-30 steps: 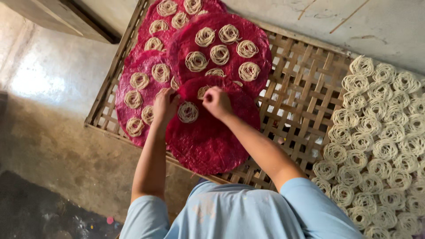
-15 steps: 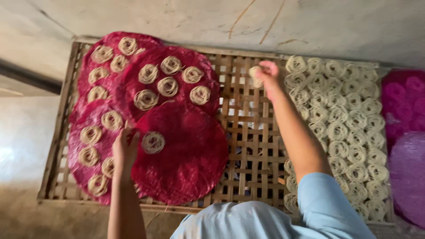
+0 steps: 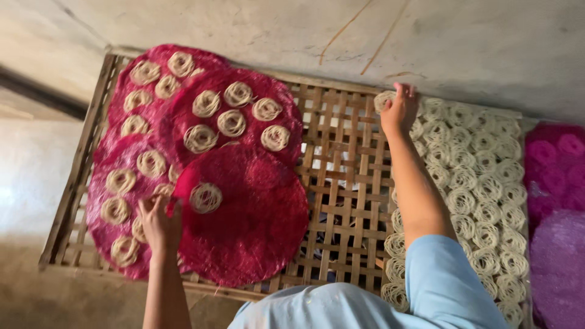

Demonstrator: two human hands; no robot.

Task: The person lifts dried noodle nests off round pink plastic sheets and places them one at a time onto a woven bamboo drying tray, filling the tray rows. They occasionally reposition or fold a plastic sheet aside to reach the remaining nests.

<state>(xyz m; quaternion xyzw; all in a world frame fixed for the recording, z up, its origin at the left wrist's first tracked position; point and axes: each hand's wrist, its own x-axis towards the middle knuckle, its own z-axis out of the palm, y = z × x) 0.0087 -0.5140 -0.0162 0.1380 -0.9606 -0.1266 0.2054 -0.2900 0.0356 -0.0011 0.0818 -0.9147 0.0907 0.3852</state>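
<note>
Several round red woven mats lie overlapped on a bamboo lattice rack (image 3: 341, 201). The nearest red mat (image 3: 250, 225) carries one pale noodle coil (image 3: 206, 197); the mats behind it hold several coils each. My left hand (image 3: 159, 222) grips the left edge of that nearest mat, lifting it slightly. My right hand (image 3: 400, 109) reaches far right and pinches a noodle coil (image 3: 384, 100) at the top left corner of a large spread of pale coils (image 3: 475, 183).
A concrete wall (image 3: 365, 36) runs along the far side of the rack. Pink and purple mats with coils (image 3: 557, 201) lie at the right edge. My light blue sleeve (image 3: 451, 286) fills the lower middle. The floor (image 3: 30, 170) is to the left.
My right hand left the nearest red mat, swung right across the lattice and now reaches the spread of coils. My left hand stayed at the mat's left edge. The view panned right.
</note>
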